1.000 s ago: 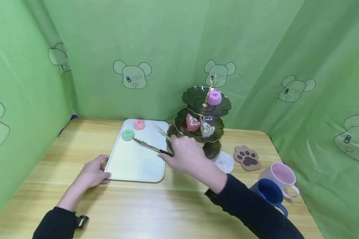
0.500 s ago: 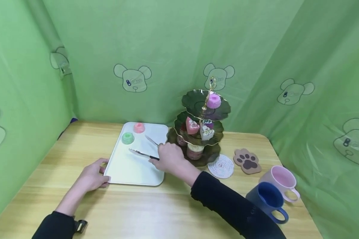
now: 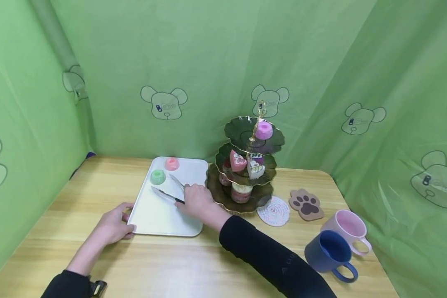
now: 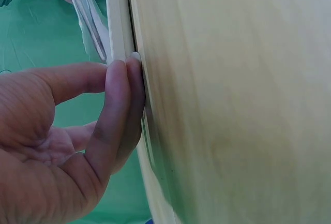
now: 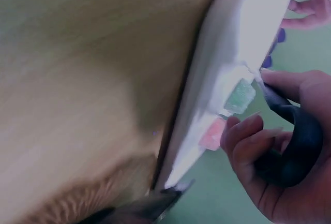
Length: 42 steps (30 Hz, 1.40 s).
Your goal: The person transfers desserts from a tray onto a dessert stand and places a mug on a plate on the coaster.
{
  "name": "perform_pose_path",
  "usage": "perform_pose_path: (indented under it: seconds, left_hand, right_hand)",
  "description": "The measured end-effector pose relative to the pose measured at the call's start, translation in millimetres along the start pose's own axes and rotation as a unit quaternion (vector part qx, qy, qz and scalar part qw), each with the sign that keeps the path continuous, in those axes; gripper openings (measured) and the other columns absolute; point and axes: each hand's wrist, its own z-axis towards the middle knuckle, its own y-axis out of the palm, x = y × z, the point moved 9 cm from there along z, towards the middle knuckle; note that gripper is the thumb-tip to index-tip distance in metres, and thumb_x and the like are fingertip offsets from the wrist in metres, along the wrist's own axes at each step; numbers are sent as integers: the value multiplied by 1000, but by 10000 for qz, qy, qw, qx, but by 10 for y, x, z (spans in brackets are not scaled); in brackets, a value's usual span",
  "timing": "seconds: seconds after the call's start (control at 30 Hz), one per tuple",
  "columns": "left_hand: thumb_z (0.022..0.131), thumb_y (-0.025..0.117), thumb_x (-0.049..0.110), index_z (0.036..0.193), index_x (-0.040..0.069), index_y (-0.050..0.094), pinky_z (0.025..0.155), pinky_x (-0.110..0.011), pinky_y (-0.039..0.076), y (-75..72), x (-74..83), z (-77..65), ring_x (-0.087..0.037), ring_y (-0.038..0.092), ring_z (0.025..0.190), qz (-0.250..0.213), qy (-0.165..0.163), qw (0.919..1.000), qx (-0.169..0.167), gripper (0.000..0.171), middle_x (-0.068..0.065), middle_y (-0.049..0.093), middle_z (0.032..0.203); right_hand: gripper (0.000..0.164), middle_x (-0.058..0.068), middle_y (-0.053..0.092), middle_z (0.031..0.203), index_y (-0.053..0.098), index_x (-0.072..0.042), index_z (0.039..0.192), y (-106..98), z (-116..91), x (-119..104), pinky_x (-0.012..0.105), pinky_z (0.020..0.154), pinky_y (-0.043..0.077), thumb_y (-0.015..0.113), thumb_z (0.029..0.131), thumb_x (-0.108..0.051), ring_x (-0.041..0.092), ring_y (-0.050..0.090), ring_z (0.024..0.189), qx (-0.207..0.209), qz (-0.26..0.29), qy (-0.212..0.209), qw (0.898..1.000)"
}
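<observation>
My right hand [image 3: 198, 203] grips metal tongs [image 3: 167, 195] by their black handle [image 5: 304, 144]. Their two arms are spread apart over a white tray [image 3: 163, 217], nothing between the tips. On the tray a green ring-shaped jelly-like sweet [image 3: 157, 177] lies just beyond the tongs, and a pink one [image 3: 171, 164] sits behind it. At the tray's near left corner my left hand [image 3: 113, 223] holds the rim, thumb at the front edge and fingers along the side. The left wrist view shows those fingertips [image 4: 118, 71] pressed against the rim.
A three-tier dark scalloped stand [image 3: 227, 200] holds a purple sweet [image 3: 264, 130], cake slices [image 3: 238, 160] and a layered dessert cup [image 3: 241, 193]. To its right are a round woven coaster [image 3: 273, 211], a paw-shaped coaster [image 3: 306, 204], a pink mug [image 3: 346, 227] and a blue mug [image 3: 325, 251].
My right hand has moved left and toward me with the tongs, uncovering the stand's bottom tier. The tongs' tips have shifted left and nearer. My left hand stays at the tray corner.
</observation>
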Motion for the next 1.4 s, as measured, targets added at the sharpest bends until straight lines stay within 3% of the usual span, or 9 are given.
perform_pose_path:
  seconds: [0.17, 0.57, 1.03, 1.2, 1.4]
  left_hand:
    - [84, 73, -13, 152, -15, 34, 59, -31, 66, 10, 6, -6, -19, 67, 68, -11, 27, 10000, 14, 78, -28, 60, 105]
    - [83, 72, -14, 151, -16, 35, 60, -31, 67, 48, 6, -12, -20, 68, 69, -76, -6, 10000, 13, 77, -28, 60, 105]
    - [85, 73, -13, 152, -16, 34, 61, -31, 67, 54, -3, 6, -20, 67, 71, -5, -38, 10000, -15, 78, -28, 60, 107]
    - [85, 73, -14, 151, -16, 35, 61, -31, 67, 42, -11, 23, -20, 68, 71, -10, -26, 10000, 18, 77, -29, 60, 106]
    - [85, 73, -14, 151, -16, 35, 61, -31, 67, 49, -32, 49, -20, 68, 71, -3, 12, 10000, -3, 76, -28, 61, 105]
  right_hand:
    - [51, 7, 72, 91, 71, -12, 112, 55, 132, -53, 36, 64, 61, 69, 95, -61, 25, 72, 83, 68, -7, 182, 9998]
    - [40, 4, 73, 93, 70, -19, 107, 81, 263, -122, 35, 61, 60, 71, 95, -57, 23, 72, 85, -116, -149, 347, 9992]
    - [35, 4, 71, 89, 72, -19, 103, -22, 152, -41, 35, 59, 58, 71, 98, -53, 23, 71, 82, 26, -33, 145, 9999]
    - [33, 1, 65, 83, 70, -20, 101, -191, 14, 19, 35, 55, 53, 71, 97, -53, 21, 64, 76, -29, 205, 132, 9997]
    - [37, 1, 63, 78, 72, -20, 108, -633, -316, 122, 34, 49, 50, 71, 97, -55, 22, 63, 71, 140, 184, -55, 9997]
